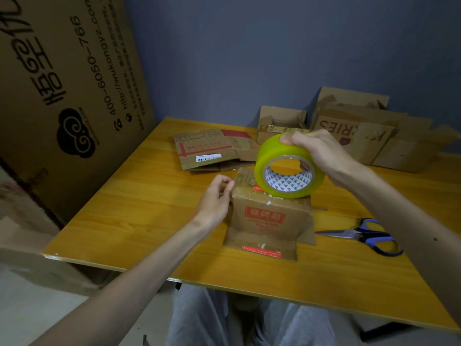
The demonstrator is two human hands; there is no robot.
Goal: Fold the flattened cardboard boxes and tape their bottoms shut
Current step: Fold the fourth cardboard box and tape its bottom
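Note:
A small folded cardboard box point(270, 221) with a red printed label stands on the wooden table point(139, 216), its lower flaps splayed toward me. My right hand point(316, 151) grips a yellow-green roll of tape point(289, 166) from above and holds it over the box's top. My left hand point(215, 198) is at the box's upper left corner, its fingertips pinching at the clear tape that lies across the top there. Flattened boxes point(207, 148) lie farther back on the table.
Blue-handled scissors point(366, 234) lie right of the box. Folded, open boxes point(282, 121) point(361, 131) stand along the table's back right. A very large printed carton point(62, 83) leans at the left. My knees are under the near table edge.

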